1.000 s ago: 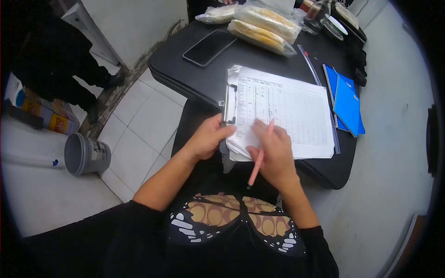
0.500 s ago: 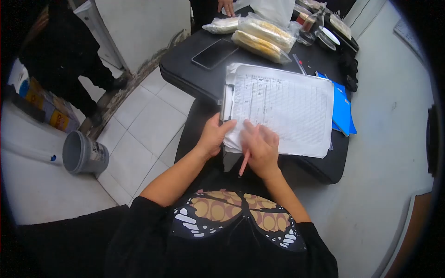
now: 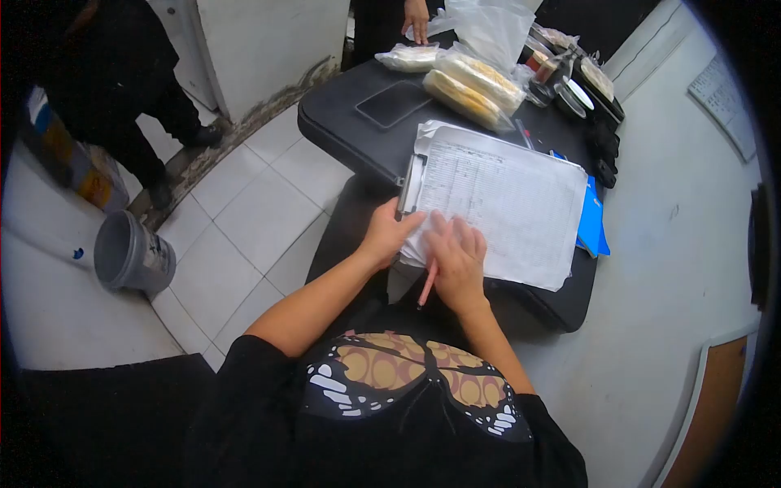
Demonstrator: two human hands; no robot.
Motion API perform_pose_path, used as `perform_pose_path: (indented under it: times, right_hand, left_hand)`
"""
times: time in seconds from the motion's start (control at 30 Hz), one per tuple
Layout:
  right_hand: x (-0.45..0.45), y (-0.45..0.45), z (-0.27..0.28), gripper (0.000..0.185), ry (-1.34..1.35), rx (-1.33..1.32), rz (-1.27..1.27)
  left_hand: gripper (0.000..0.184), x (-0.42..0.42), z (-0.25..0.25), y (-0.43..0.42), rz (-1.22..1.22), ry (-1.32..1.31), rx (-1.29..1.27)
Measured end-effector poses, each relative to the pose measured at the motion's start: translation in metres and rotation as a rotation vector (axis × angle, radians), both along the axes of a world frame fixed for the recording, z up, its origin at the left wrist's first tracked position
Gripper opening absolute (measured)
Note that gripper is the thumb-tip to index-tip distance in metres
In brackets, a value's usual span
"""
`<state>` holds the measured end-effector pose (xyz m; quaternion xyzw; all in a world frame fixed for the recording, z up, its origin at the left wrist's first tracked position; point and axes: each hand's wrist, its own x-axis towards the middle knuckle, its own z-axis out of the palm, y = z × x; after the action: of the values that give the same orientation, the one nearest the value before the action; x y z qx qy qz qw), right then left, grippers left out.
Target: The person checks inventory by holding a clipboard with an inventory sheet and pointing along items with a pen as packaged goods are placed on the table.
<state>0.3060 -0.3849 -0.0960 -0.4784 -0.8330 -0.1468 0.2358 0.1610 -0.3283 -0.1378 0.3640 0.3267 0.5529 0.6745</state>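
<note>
A clipboard (image 3: 413,184) rests on the black table with a stack of printed table sheets (image 3: 521,215) under its clip. My left hand (image 3: 388,234) grips its near left corner, the thumb lying over the paper edges and the fingers hidden beneath. My right hand (image 3: 458,264) bends over the near edge of the sheets, its fingertips smeared by motion. A pink pen (image 3: 429,283) is tucked in that hand, its dark tip pointing down toward my body. The lower left corners of the sheets look ruffled between both hands.
On the black table (image 3: 338,122) lie a phone (image 3: 394,105), bagged pale food packs (image 3: 476,85), a blue folder (image 3: 592,215) and dark containers (image 3: 561,81). Another person's hand (image 3: 416,18) touches the far side. A grey bucket (image 3: 134,252) and a person in black (image 3: 122,73) are left.
The view has shifted slightly, so the table and clipboard sit a little lower in it. A different-looking sheet now shows on top. Both hands keep their hold at the near left corner.
</note>
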Motion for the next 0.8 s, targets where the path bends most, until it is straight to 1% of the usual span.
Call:
perform_pose_path:
  times: [0.1,0.2,0.47,0.8]
  right_hand:
    - [0.0009,0.0016,-0.0036,0.023,-0.003,-0.031,0.001]
    - [-0.0026,0.0017,-0.0006,0.021,-0.03,-0.074,-0.013]
    - [-0.0055,0.0029,0.0019,0.02,-0.035,-0.085,-0.005]
    - [-0.0037,0.0022,0.0008,0.025,-0.003,-0.039,0.037]
  left_hand:
    - [0.027,0.0024,-0.0032,0.0017,0.005,-0.026,0.01]
    - [0.027,0.001,-0.0017,0.0014,0.021,0.01,0.02]
    - [0.025,0.0,0.0005,0.0007,0.022,-0.001,0.055]
    - [0.024,0.0022,-0.0075,0.004,0.02,-0.032,0.041]
